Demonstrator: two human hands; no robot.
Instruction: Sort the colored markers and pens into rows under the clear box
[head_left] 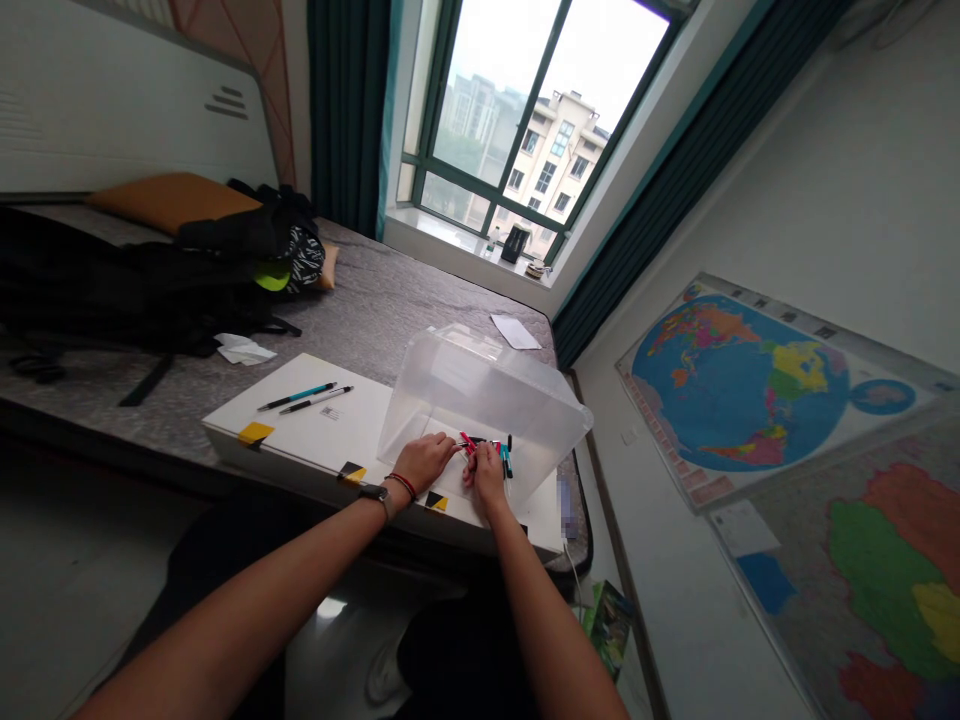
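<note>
A clear plastic box (pixel 487 385) lies on its side on a white box, its opening towards me. Both hands work close together in that opening. My left hand (pixel 424 462) is closed, its fingertips pinched on something small that I cannot make out. My right hand (pixel 486 474) is also closed, with a red pen part (pixel 468 440) showing at its fingers. Just beyond it lie black and teal pen parts (pixel 507 455), partly hidden. A teal and black pen (pixel 297 397) and a black and silver pen (pixel 316 400) rest side by side further left.
The white box (pixel 367 400), with yellow and black tabs, stands at the edge of a grey bed (pixel 367 290). A crumpled tissue (pixel 244 349), black bags (pixel 120 280) and an orange pillow (pixel 172 200) lie left. White paper (pixel 515 332) lies behind the clear box. Wall maps (pixel 742 380) hang right.
</note>
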